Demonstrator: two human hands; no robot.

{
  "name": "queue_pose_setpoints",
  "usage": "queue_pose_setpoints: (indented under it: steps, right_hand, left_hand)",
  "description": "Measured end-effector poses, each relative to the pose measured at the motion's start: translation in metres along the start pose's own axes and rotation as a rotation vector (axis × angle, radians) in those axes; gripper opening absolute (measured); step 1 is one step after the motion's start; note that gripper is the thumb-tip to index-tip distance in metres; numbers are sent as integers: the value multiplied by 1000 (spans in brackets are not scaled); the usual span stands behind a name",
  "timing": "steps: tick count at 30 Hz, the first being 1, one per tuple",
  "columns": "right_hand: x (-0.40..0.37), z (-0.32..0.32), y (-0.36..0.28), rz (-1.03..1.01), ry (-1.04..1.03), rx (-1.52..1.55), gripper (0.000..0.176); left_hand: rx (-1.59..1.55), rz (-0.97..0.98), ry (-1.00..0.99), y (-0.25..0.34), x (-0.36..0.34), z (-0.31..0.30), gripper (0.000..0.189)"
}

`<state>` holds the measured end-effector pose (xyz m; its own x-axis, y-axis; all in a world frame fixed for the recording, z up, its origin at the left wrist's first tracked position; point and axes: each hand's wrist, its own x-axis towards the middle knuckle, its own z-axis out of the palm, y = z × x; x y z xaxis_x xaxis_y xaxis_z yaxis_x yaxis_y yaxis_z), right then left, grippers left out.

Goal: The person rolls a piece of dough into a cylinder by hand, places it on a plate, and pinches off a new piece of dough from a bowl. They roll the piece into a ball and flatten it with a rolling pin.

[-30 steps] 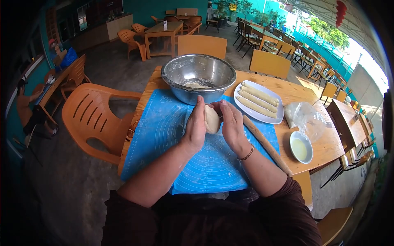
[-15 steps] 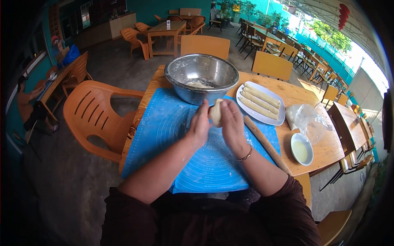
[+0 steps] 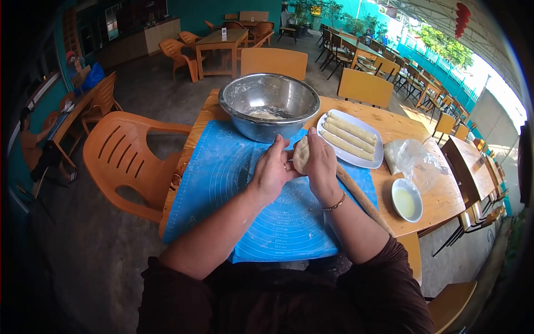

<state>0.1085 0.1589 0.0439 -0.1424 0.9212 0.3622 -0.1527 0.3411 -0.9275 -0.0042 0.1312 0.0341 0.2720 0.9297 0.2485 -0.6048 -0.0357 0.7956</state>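
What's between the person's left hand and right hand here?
A lump of dough lies between the left hand and the right hand; the head view shows it.

The right hand [image 3: 322, 170] holds dough [image 3: 301, 155] beside the left hand [image 3: 270, 171], above a blue mat [image 3: 283, 222].

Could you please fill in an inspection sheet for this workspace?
Surface: blue mat, flecked with white, on a wooden table.
Job's things: dough, rolling pin, metal bowl, rolls on a plate.
Clutter: plastic bag and small bowl of pale liquid, toward the right.
Hands: right hand holds the dough; left hand cupped beside it, contact unclear.
Cables: nothing seen.
Surroundings: orange chair at left; other tables and chairs beyond; person seated far left.
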Motion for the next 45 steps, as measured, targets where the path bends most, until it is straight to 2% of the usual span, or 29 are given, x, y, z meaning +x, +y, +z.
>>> queue_pose_setpoints:
  steps: [2, 3, 4, 6, 10, 11, 13, 14, 16, 17, 21, 24, 27, 29, 30, 32, 36, 38, 39, 41, 42, 44, 45]
  right_hand:
    - [-3, 4, -9, 197, 126, 209, 52]
    - [-5, 1, -6, 204, 39, 75, 48]
    - [-6, 2, 2, 204, 41, 76, 48]
    - [-6, 9, 14, -447, 63, -689, 42]
    - [-2, 1, 6, -367, 15, -530, 37]
    - [1, -6, 4, -366, 15, -530, 37]
    - [7, -18, -2, 79, -335, -124, 35]
    - [6, -17, -4, 79, -337, -125, 35]
    - [4, -15, -6, -105, -408, -246, 43]
    - [5, -17, -9, -85, -436, -261, 48]
    - [4, -17, -11, -222, -373, -322, 48]
    - [0, -15, -16, -304, -397, -347, 44]
    - [-4, -13, -13, -361, -280, -429, 37]
    - [-4, -12, -4, -591, -100, -626, 26]
    - [-6, -12, -5, -591, -97, -625, 26]
    - [-11, -10, -11, -731, -47, -808, 18]
    - [-13, -5, -17, -812, -108, -912, 16]
    - [-8, -8, -11, -803, -90, -872, 13]
    - [-4, -11, -5, -808, -92, -870, 13]
    - [4, -18, 6, -315, -147, -293, 16]
    - [6, -23, 3, -314, -144, -291, 16]
    - [11, -31, -6, 43, -115, 48, 21]
    - [13, -29, -8, 46, -54, 84, 20]
  left_hand:
    - [22, -229, 406, 4, 2, 5, 70]
    - [-87, -237, 133, 2, 4, -3, 67]
    - [-69, -243, 170, -10, 0, 2, 65]
    - [-25, -96, 180, -18, 0, 1, 65]
    - [138, -48, 259, -9, 2, -5, 64]
    - [182, -128, 253, -2, 0, -8, 64]
    - [245, -241, 258, 2, 0, -17, 66]
    - [244, -240, 260, 3, 0, -18, 66]
    - [183, -265, 273, 11, -3, -10, 78]
    - [195, -277, 291, 15, -3, -6, 83]
    - [140, -202, 251, 22, -3, -5, 79]
    - [146, -164, 182, 22, -2, -10, 75]
    - [176, -208, 220, 21, -1, -13, 68]
    - [189, -205, 111, 12, 1, -28, 64]
    - [191, -207, 110, 11, 0, -25, 64]
    - [182, -232, 226, 8, -1, -15, 60]
    - [54, -194, 335, 13, -1, 2, 54]
    - [-19, -171, 330, 14, -1, -5, 37]
    - [-18, -166, 331, 13, 0, -9, 37]
    - [142, -95, 207, 13, 1, -16, 33]
    - [144, -97, 207, 13, 1, -16, 33]
    - [109, 4, 114, 13, 1, -14, 30]
    - [69, 5, 152, 15, -1, -8, 29]
